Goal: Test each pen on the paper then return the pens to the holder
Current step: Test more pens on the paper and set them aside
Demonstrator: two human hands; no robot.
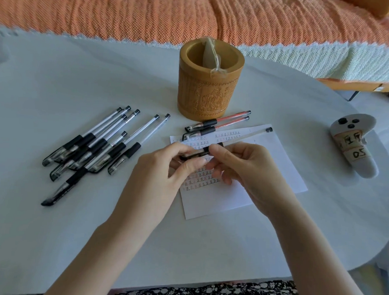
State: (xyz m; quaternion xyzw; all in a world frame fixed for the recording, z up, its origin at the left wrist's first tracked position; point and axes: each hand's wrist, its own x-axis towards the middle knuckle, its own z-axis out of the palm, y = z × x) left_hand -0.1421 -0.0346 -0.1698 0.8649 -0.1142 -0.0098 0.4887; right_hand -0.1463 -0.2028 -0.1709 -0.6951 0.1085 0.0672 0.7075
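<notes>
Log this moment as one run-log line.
left hand: grips pen | right hand: grips pen | pen: over paper | black pens: left of paper | red pens: by holder

- My left hand: fingers curled, thumb and fingertips pinching one end of a pen.
- My right hand: fingers curled, pinching the same pen just beside the left.
- Both forearms bare, angling inward; hands nearly touching.
</notes>
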